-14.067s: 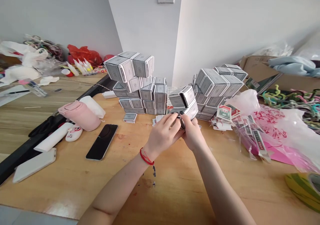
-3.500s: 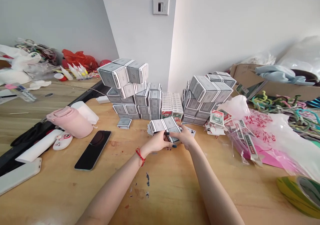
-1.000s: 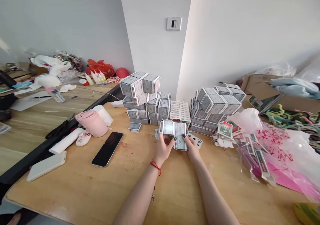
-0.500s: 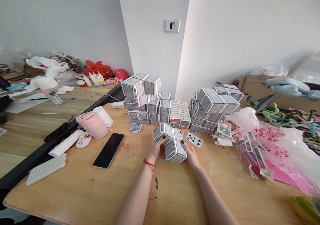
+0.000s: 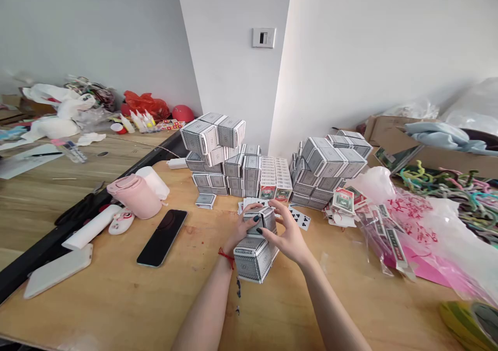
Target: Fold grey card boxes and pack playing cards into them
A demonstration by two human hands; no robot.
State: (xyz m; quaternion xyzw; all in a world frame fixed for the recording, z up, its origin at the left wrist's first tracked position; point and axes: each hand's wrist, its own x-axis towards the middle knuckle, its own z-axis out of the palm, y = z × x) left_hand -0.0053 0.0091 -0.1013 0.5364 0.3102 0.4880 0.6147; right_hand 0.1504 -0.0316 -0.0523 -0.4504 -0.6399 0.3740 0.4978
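Between my hands is a block of joined cubes folded from playing cards (image 5: 252, 260), with grey patterned card backs outward. My left hand (image 5: 246, 227) grips its upper cube from the left, thumb on the near face. My right hand (image 5: 290, 234) holds the same cube from the right, thumb and fingers bent round it. Behind the block lie loose playing cards (image 5: 300, 217), one showing clubs. Farther back stand a left stack of card cubes (image 5: 212, 153) and a right stack of card cubes (image 5: 324, 166). Rows of card boxes (image 5: 275, 177) stand between them.
On the left are a black phone (image 5: 162, 238), a pink container (image 5: 135, 195), a white roll (image 5: 92, 227) and a white flat case (image 5: 58, 270). Opened card packs (image 5: 344, 203), plastic bags (image 5: 431, 221) and yellow-green tape (image 5: 469, 322) lie on the right.
The held card-cube block has turned and its lower cube now sits nearer to me, further left. My fingers have shifted to the upper cube. The view has moved slightly.
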